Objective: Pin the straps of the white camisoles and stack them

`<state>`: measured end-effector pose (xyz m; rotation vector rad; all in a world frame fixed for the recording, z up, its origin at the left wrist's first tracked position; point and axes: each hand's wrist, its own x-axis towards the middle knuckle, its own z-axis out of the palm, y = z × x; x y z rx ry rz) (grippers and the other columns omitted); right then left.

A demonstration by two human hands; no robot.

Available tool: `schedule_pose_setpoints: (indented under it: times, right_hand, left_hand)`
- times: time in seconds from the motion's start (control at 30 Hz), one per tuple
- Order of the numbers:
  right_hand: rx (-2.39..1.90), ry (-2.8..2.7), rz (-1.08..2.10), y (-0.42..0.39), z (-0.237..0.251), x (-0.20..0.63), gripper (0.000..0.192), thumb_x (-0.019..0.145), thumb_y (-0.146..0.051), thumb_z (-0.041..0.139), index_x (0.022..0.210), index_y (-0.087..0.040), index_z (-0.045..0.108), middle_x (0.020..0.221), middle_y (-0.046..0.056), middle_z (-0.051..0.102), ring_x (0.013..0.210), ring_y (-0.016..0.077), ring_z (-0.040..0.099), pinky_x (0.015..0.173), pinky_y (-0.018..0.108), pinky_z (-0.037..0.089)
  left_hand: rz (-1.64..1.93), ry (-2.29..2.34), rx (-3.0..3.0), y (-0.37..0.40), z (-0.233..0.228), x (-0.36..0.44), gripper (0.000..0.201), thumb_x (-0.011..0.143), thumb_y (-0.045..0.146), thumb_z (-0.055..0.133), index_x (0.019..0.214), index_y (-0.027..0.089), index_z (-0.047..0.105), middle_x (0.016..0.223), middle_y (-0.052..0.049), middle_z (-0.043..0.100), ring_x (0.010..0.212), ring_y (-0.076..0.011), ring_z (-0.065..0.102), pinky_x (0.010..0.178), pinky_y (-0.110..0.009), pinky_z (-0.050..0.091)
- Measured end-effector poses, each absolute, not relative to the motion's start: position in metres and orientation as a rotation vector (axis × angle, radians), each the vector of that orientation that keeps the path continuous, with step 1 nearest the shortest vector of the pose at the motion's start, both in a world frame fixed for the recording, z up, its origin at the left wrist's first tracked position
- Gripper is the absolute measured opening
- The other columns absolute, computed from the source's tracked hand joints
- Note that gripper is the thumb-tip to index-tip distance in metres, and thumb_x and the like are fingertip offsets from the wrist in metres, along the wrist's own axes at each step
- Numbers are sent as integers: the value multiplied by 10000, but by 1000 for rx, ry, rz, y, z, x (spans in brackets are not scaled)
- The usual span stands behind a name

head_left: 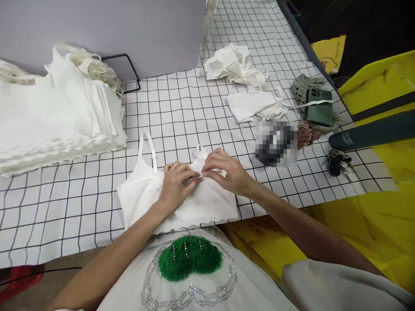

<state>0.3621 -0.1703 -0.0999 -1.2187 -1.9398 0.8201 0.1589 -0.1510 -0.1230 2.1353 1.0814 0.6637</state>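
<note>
From the head view, the white camisole (181, 198) lay flat at lower centre of the frame, its straps pointing up-frame, while the left hand (175, 183) and right hand (223, 170) (fingertips nearly touching) pinched its top edge between them.

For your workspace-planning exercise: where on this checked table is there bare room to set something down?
Bare grid lies between the white stack and the loose white pieces, and left of the camisole both hands pinch. Crowded: the right edge around phone and keys.

Smooth matt white cloth top (207, 207)
</note>
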Motion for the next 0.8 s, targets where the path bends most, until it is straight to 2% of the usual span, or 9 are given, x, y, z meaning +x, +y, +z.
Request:
schedule_pose_setpoints:
  times: [0.23, 0.8]
  right_hand:
    - [-1222, -2012, 708, -172, -110, 356, 139, 934, -192, 594, 809, -223, 643, 779, 43, 640, 924, 232, 532, 846, 425, 450]
    - [-1155, -2218, 565, -171, -106, 356, 221, 971, -141, 460, 836, -194, 627, 809, 71, 600, 950, 248, 493, 844, 448, 388]
  left_hand:
    - [698, 1089, 2134, -151, -125, 160, 138, 891, 246, 678, 760, 236, 719, 718, 4, 658, 789, -197, 568, 844, -392, 349]
    - [696, 1082, 2081, -150, -128, 159, 131, 869, 268, 705, 742, 242, 727, 714, 0, 655, 783, -203, 553, 869, -412, 339]
